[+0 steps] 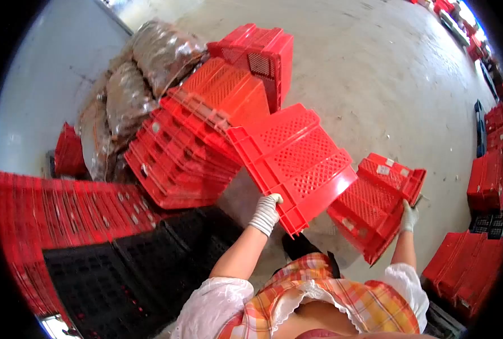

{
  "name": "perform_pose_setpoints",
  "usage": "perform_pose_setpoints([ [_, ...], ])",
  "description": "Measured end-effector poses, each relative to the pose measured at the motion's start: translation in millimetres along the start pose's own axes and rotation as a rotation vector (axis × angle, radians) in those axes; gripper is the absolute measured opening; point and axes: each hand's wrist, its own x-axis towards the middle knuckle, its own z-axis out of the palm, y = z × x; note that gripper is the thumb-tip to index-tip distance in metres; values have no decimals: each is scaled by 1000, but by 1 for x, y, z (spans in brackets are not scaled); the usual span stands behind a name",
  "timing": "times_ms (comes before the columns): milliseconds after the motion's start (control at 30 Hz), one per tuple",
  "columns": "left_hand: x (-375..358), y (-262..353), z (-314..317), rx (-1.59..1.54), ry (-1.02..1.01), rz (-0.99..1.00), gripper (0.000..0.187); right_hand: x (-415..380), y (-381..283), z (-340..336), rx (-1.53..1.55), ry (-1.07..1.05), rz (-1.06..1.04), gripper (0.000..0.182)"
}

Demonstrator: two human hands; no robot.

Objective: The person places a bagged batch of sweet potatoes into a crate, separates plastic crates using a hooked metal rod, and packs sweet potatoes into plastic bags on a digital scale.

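Two red crates, the left crate point(299, 161) in the left hand point(267, 213) and the right crate point(375, 198) in the right hand point(409, 217), both to the right of the black crates point(116, 282).
The left crate is tilted, its long axis slanting away from the person and toward the far side of the black crates; the left hand, the nearer one, closes on the near end of its rim, so the body lies beyond and right of that grip. The right crate lies left of the right hand, which grips its outer rim, fingertips partly hidden. Beyond the black crates lean stacked crates point(178, 155), with wrapped sacks point(130, 93) behind; nested crates point(71, 206) line their left side.
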Motion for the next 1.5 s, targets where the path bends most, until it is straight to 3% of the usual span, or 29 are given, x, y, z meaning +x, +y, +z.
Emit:
perform_pose_setpoints([
  [33,-27,-4,-13,30,86,-12,19,10,-1,7,-88,-7,-88,22],
  [67,-13,-36,-38,-119,-74,118,26,15,7,8,-167,-31,-80,27],
  [100,-9,-64,-70,-239,-111,138,19,22,0,9,-250,-74,-86,32],
  [200,-37,-138,-165,529,-163,652,20,-22,-65,15,-438,-91,-151,39],
  [233,-50,-132,-156,836,-143,844,21,-2,-61,41,-390,-58,-175,41],
  [267,-111,-117,-142,1164,-21,918,21,12,-65,61,-394,-38,-219,40],
  [300,-109,-137,-153,1044,-41,1070,21,16,-73,73,-392,1,-269,39],
  [333,-125,-162,-160,711,-47,986,26,5,-92,82,-321,-52,-240,39],
  [400,-174,-163,-152,30,-57,274,32,-2,-107,101,-314,-60,-256,38],
  [433,-199,-164,-148,-325,94,2,36,-5,-110,110,-266,-105,-238,36],
  [533,-139,-232,-156,-513,120,81,33,4,-138,183,-97,-299,-85,41],
  [600,-144,-245,-127,103,457,208,21,-2,-146,222,-74,-392,4,39],
  [633,-160,-246,-113,72,506,173,21,-5,-143,236,-129,-423,91,40],
  [667,-174,-242,-101,-79,492,113,21,-10,-138,249,37,-492,66,44],
  [700,-191,-236,-90,-293,445,44,22,-3,-132,264,-131,-493,25,43],
  [767,-206,-226,-70,-474,416,-29,23,12,-114,300,-204,-637,219,33],
  [967,-230,-213,-21,-497,519,-207,26,-14,-179,304,-126,-1055,259,43],
  [1000,-222,-254,-32,-760,430,-126,29,-19,-200,302,-106,-1170,272,47],
  [1033,-228,-253,-28,-776,442,-123,29,-27,-223,300,-85,-1288,290,51],
  [1100,-244,-246,-13,-806,541,77,35,-44,-271,299,-31,-1378,265,57],
  [1133,-250,-253,-17,-911,516,79,47,-53,-302,293,23,-1482,270,62],
  [1167,-258,-258,-19,-922,523,74,47,-58,-324,294,137,-1566,295,66],
  [1233,-276,-269,-25,-1061,675,-150,40,-87,-381,285,314,-1632,376,68],
  [1300,-296,-319,-37,-1115,681,-90,34,-72,-407,309,-53,-1829,-240,68],
  [1367,-317,-328,-39,-1174,685,-28,28,-97,-420,318,18,-1750,-200,66],
  [1433,-340,-315,-25,-1210,801,-147,15,-122,-428,338,90,-1687,-180,64],
  [1500,-348,-370,-38,-1204,856,-52,6,-159,-408,378,330,-1374,293,57],
])
